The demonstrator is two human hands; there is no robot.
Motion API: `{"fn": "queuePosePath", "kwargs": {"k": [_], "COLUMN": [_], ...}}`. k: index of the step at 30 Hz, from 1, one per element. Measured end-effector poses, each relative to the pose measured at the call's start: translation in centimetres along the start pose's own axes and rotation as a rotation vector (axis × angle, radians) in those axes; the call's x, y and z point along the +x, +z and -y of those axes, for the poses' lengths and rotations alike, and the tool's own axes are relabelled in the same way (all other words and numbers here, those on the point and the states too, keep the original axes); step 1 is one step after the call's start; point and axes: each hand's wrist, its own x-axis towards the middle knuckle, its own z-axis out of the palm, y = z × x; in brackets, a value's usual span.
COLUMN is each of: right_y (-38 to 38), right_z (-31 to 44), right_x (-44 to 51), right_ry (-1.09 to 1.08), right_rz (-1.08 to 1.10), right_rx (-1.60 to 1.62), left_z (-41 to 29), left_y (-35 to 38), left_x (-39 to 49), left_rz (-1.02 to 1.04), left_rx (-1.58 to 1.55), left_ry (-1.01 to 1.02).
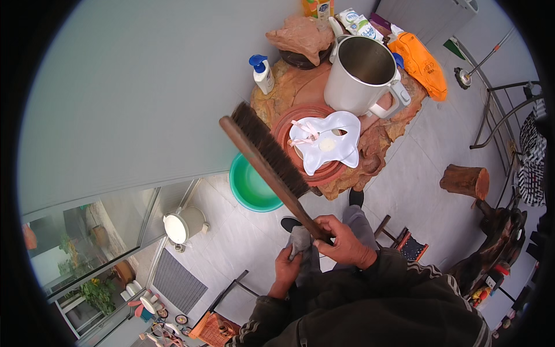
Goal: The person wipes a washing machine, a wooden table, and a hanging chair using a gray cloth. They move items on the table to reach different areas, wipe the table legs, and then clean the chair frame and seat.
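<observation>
A long wooden brush (269,167) with dark bristles slants up and to the left. My right hand (344,243) grips the lower end of its handle. A grey cloth (300,239) is in my left hand (288,270), close below the handle; whether it touches the brush I cannot tell. Beyond the bristles lies a white cat-shaped mask (328,143) with one eye hole showing and a pink ribbon on it. It rests on a round reddish-brown stand (284,123) on the stone-like table (368,165).
A white metal-lined jug (353,82), a pump bottle (262,78) and an orange plastic pack (418,65) stand on the table. A green basin (249,186) sits on the floor beside a lidded bin (186,223). A log stool (464,181) stands at the right.
</observation>
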Motion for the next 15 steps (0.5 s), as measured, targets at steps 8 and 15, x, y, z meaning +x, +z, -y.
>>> {"fn": "queuePosePath", "kwargs": {"k": [8, 15], "right_y": [-6.4, -20.4], "right_z": [3.3, 4.5], "right_x": [-2.6, -7.6], "right_ry": [0.066, -0.223], "right_rz": [0.243, -0.12], "right_rx": [-0.154, -0.37], "left_z": [-0.5, -0.7], "left_y": [0.2, -0.6], "left_x": [0.4, -2.7], "left_rz": [-0.079, -0.239], "left_rx": [-0.023, -0.1], "left_ry": [-0.034, -0.151]}}
